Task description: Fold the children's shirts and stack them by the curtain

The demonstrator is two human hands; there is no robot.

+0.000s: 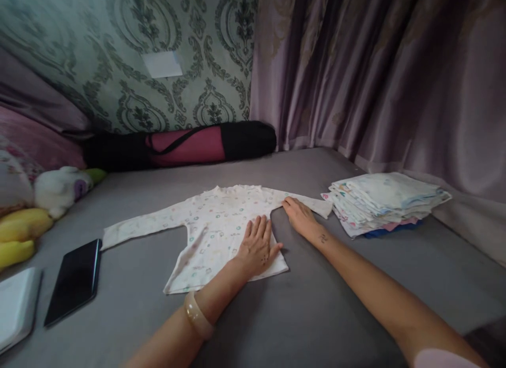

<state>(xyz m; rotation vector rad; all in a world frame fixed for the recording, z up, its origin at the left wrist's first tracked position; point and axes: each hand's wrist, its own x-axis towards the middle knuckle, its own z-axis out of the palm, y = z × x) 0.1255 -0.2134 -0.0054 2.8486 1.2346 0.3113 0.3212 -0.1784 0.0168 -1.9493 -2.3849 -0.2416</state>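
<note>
A small white long-sleeved shirt [213,236] with a tiny coloured print lies spread on the grey sheet [316,315], its collar away from me and both sleeves stretched sideways. My left hand [259,245], a bangle on its wrist, rests flat on the right side of the shirt's body, fingers spread. On the right sleeve, near the armpit, my right hand [298,215] has its fingers together and bent at the sleeve's lower edge; its fingertips are partly hidden, and whether they pinch the cloth is unclear.
Folded clothes [387,199] are stacked at the right, touching or close to the right cuff. A dark tablet [75,281] and a white box [18,304] lie at the left, near plush toys [57,191]. A long black-and-red bag [185,146] lies along the wall.
</note>
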